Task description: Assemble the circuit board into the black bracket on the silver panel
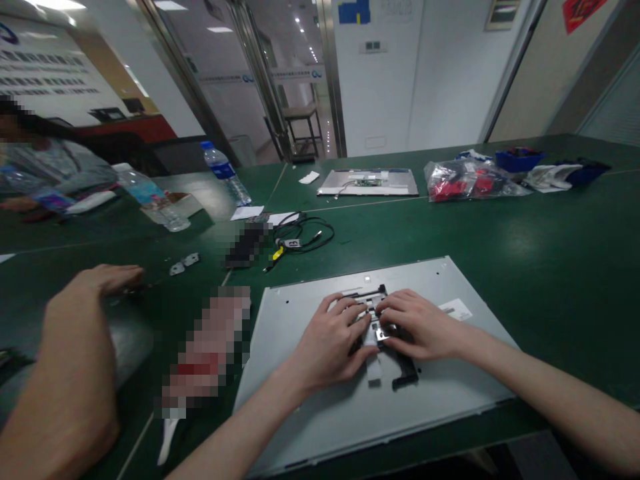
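Note:
A flat grey metal panel, like the back of a screen, lies on the green table. Near its middle is a black plastic and metal bracket, partly covered by my fingers. My left hand curls over the bracket's left side, thumb and fingers closed near a white strip. From the right, my right hand grips the bracket beside a small shiny metal plate, its thumb below and fingers above. Both sets of fingertips almost meet. A white label sits partly behind my right hand.
Left of the panel lies a blurred-out pinkish item; another person's arm reaches in there. Beyond are a coiled black cable, a dark phone-like item, bottles, a second panel and plastic bags. Another person sits far left.

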Demonstrator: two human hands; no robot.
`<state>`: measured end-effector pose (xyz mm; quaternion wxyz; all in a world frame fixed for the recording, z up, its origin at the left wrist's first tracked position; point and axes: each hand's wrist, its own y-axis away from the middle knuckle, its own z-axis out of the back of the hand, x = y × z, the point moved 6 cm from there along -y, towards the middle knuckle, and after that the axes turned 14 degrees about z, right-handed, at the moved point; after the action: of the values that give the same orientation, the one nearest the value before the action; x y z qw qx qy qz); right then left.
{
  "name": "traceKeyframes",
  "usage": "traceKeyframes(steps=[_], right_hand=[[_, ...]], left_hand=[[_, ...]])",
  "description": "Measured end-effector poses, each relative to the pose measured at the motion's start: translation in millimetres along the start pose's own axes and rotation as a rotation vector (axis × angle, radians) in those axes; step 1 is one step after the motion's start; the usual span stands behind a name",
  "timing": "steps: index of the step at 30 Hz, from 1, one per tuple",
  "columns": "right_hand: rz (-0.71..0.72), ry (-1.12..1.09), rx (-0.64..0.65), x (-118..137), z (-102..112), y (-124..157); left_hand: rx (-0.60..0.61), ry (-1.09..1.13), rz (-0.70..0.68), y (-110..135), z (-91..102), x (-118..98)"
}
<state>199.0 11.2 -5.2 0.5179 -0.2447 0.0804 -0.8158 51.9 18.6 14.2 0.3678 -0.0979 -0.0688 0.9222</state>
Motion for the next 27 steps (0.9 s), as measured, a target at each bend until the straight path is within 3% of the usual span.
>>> traceKeyframes(steps=[27], right_hand=[[0.007,-0.008,-0.023,-1.0,-0.4,0.6]], left_hand=[[-0.059,-0.024,0.005,-0.8,-4.3,3.1]])
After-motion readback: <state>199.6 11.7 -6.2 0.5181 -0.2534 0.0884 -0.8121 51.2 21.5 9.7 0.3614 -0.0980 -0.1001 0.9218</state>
